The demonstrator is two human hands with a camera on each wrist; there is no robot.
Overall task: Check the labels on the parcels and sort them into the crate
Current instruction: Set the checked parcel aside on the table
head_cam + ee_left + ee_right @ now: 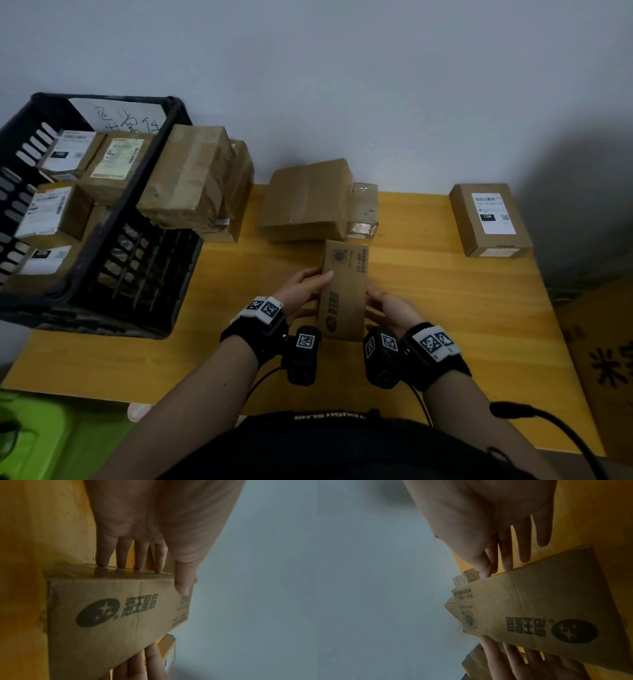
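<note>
I take the crate (164, 192) as my landmark: it sits tilted at the table's (445, 308) far left, already holding labelled parcels. Right of it, near me, my left hand (305, 291) and right hand (387, 308) hold the printed box (346, 291) up on edge. The left thumb (184, 582) lies on its printed face with four fingers straight along its taped side; the right fingers lie straight beside its other side, thumb tip touching. I see no shipping label, so I risk missorting it. With so light a hold, it could topple while turning.
</note>
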